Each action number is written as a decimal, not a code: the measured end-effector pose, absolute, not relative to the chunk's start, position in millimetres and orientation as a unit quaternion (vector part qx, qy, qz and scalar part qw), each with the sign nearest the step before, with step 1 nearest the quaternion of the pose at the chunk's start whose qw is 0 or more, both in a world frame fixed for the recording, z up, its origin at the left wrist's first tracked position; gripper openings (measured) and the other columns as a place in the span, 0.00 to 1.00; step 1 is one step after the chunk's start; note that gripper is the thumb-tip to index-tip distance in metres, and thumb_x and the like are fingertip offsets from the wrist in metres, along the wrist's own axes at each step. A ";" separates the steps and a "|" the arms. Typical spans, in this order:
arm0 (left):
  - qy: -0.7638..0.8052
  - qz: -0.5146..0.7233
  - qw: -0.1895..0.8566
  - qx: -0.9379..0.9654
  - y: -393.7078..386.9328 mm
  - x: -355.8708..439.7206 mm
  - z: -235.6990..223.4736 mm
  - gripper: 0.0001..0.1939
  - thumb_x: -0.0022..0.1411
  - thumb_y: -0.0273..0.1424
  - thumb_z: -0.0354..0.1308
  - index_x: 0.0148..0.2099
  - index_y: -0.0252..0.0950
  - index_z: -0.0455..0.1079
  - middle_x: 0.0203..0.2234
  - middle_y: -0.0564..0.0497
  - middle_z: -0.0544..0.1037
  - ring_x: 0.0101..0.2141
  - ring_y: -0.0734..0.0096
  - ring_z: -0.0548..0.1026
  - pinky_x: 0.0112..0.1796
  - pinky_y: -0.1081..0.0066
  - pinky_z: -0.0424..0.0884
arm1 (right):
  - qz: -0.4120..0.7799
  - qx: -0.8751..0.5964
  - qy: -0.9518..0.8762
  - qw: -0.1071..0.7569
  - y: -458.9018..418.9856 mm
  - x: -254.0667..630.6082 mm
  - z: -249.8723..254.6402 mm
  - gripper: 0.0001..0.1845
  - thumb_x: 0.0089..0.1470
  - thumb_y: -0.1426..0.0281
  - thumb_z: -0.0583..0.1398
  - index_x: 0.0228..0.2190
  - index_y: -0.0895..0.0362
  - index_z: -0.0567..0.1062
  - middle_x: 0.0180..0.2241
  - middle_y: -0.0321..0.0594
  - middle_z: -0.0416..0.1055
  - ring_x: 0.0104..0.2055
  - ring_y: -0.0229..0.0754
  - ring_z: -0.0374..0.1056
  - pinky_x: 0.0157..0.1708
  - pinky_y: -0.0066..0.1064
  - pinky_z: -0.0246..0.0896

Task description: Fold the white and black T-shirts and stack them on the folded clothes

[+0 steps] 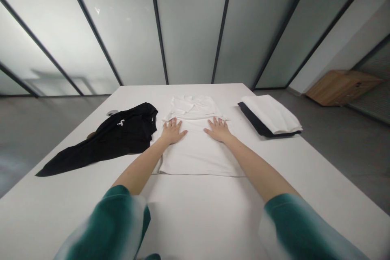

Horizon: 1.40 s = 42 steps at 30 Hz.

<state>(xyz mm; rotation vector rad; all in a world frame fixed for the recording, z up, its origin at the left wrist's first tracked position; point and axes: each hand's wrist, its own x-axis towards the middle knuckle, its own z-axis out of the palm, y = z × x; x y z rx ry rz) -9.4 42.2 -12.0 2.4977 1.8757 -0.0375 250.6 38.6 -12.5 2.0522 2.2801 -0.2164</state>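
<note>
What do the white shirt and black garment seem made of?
The white shirt looks like matte cotton knit, going by its soft folds; a blend is possible. The black garment seems a thin, soft fabric with a faint sheen on its creases, perhaps synthetic.

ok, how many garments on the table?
4. Black garment bunched at left, white shirt mid-table under left hand and right hand, folded white piece on folded black piece at right. Stack may hide more.

- Bright, even daylight glows through the frosted glass wall (189,32) beyond the worktop (195,219)
- Only faint, soft shadows fall on the worktop
- Wide-angle distortion bends the wall's frames toward the picture edges
- The green sleeves (109,223) blur at the bottom, while the left hand (172,131) and right hand (218,130) look sharp
</note>
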 end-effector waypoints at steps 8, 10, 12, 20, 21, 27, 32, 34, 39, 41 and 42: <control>0.597 -0.019 0.021 0.802 19.1 -11.7 -10.3 0.40 0.68 0.55 0.34 0.73 0.36 0.46 0.70 0.37 0.45 0.69 0.48 0.43 0.63 0.46 0.44 | -0.063 0.665 0.744 0.037 16.1 251.6 -14.8 0.43 0.62 0.44 0.41 0.69 0.55 0.48 0.71 0.52 0.37 0.72 0.58 0.33 0.66 0.53 0.30; 0.598 -0.017 0.019 0.801 11.3 -12.9 -10.1 0.40 0.68 0.54 0.35 0.72 0.37 0.46 0.70 0.38 0.45 0.69 0.48 0.44 0.63 0.46 0.45 | -0.058 0.663 0.746 0.035 9.0 251.7 -14.9 0.43 0.62 0.44 0.41 0.69 0.54 0.48 0.71 0.51 0.37 0.72 0.57 0.34 0.66 0.53 0.31; 0.597 -0.016 0.017 0.802 3.8 -14.0 -10.3 0.39 0.68 0.54 0.36 0.72 0.37 0.46 0.70 0.37 0.46 0.69 0.47 0.44 0.63 0.45 0.45 | -0.054 0.659 0.749 0.033 1.9 251.9 -14.8 0.42 0.62 0.44 0.41 0.69 0.54 0.49 0.71 0.51 0.38 0.72 0.57 0.35 0.66 0.53 0.32; 0.596 -0.017 0.024 0.802 -11.6 -15.8 -5.9 0.39 0.68 0.54 0.37 0.72 0.35 0.48 0.70 0.38 0.47 0.69 0.48 0.46 0.63 0.50 0.47 | -0.043 0.649 0.759 0.021 -14.8 251.5 -6.3 0.38 0.65 0.49 0.43 0.68 0.57 0.52 0.70 0.52 0.42 0.71 0.57 0.40 0.66 0.48 0.37; 0.597 -0.008 0.019 0.802 -13.2 -17.2 -3.4 0.38 0.68 0.53 0.38 0.71 0.35 0.49 0.70 0.38 0.49 0.68 0.49 0.47 0.63 0.51 0.47 | -0.035 0.647 0.762 0.014 -16.0 253.0 -2.7 0.37 0.65 0.51 0.44 0.67 0.58 0.54 0.70 0.53 0.44 0.70 0.56 0.42 0.65 0.47 0.38; 0.588 0.071 -0.024 0.806 -34.9 -47.4 10.6 0.26 0.66 0.44 0.48 0.59 0.36 0.67 0.57 0.41 0.70 0.57 0.55 0.67 0.57 0.59 0.62 | 0.013 0.631 0.775 -0.046 -35.8 283.5 15.0 0.24 0.63 0.62 0.52 0.56 0.58 0.70 0.59 0.51 0.66 0.59 0.52 0.62 0.57 0.42 0.54; 0.587 0.109 0.000 0.802 -43.7 -79.6 -2.0 0.19 0.64 0.39 0.49 0.51 0.37 0.72 0.50 0.43 0.74 0.51 0.57 0.70 0.54 0.60 0.66 | 0.023 0.657 0.745 -0.109 -53.8 322.9 -7.7 0.19 0.60 0.66 0.53 0.48 0.59 0.76 0.51 0.52 0.71 0.53 0.52 0.66 0.52 0.41 0.60; 0.570 0.140 0.011 0.809 -40.4 -86.5 -11.6 0.19 0.63 0.38 0.49 0.50 0.37 0.72 0.49 0.43 0.75 0.50 0.57 0.71 0.55 0.59 0.66 | 0.005 0.648 0.747 -0.149 -54.2 333.9 -21.1 0.17 0.59 0.68 0.54 0.46 0.58 0.76 0.50 0.50 0.72 0.52 0.50 0.66 0.52 0.40 0.60; 0.544 0.190 0.026 0.817 -30.2 -93.1 -26.6 0.18 0.61 0.38 0.50 0.49 0.36 0.73 0.49 0.42 0.76 0.51 0.53 0.72 0.54 0.57 0.67 | -0.016 0.622 0.753 -0.214 -47.1 344.9 -39.3 0.15 0.56 0.69 0.56 0.43 0.57 0.78 0.49 0.48 0.74 0.51 0.50 0.68 0.53 0.40 0.61; 0.542 0.201 0.033 0.816 -28.9 -94.2 -27.7 0.18 0.61 0.37 0.51 0.48 0.36 0.73 0.50 0.42 0.76 0.51 0.54 0.72 0.55 0.58 0.66 | -0.017 0.619 0.751 -0.228 -45.4 346.0 -41.6 0.15 0.55 0.69 0.57 0.42 0.57 0.78 0.49 0.48 0.74 0.51 0.50 0.68 0.53 0.40 0.61; 0.541 0.204 0.036 0.815 -28.7 -94.5 -27.7 0.18 0.60 0.37 0.51 0.48 0.36 0.74 0.50 0.42 0.77 0.51 0.54 0.72 0.55 0.58 0.66 | -0.017 0.617 0.751 -0.235 -44.8 346.5 -42.5 0.15 0.55 0.69 0.57 0.42 0.56 0.79 0.49 0.47 0.75 0.52 0.50 0.68 0.54 0.41 0.61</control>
